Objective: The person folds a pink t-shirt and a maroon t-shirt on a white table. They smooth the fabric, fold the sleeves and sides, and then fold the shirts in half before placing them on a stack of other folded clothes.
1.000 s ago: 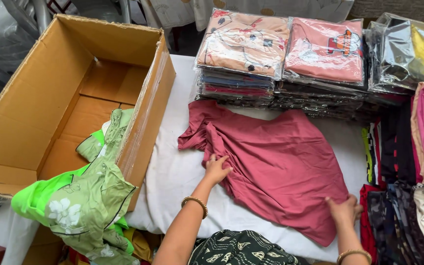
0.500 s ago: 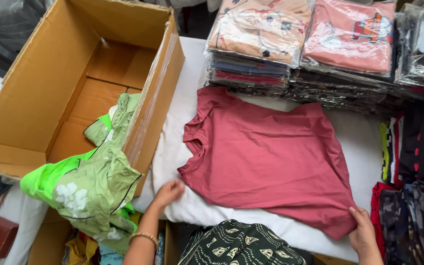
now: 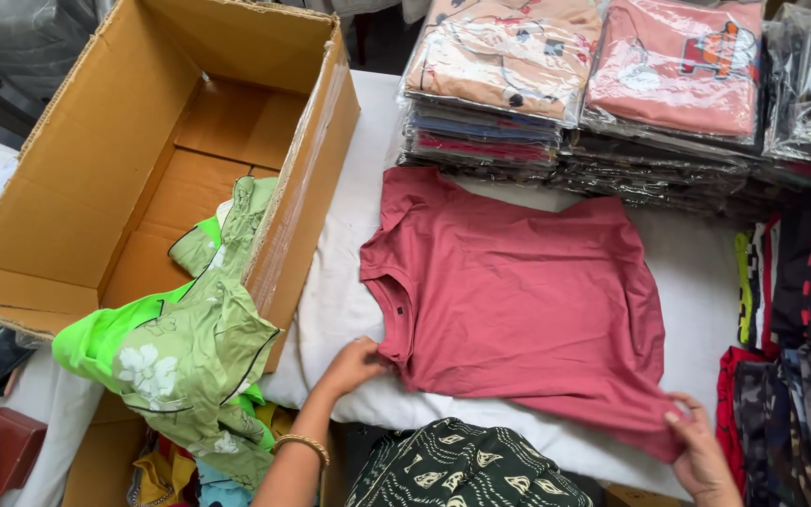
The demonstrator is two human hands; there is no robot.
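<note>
Gripping rose-red T-shirt (image 3: 527, 310) spread flat on white padded table (image 3: 349, 282): left hand (image 3: 354, 364) palm-down, fingers pinched on shoulder corner near neckline; right hand (image 3: 701, 451) fingers clamped on hem corner. Cardboard box (image 3: 143, 160) alongside, bagged shirt stacks (image 3: 584, 84) behind.

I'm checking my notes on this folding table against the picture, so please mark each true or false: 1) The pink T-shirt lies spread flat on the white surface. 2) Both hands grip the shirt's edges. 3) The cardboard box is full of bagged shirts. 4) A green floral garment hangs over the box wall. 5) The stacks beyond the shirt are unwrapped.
1) True: the pink T-shirt lies spread on the white surface.
2) True: the left hand holds the near shoulder, the right hand the hem corner.
3) False: the cardboard box shows bare bottom.
4) True: the green floral garment drapes over it.
5) False: the stacks are in clear plastic bags.
</note>
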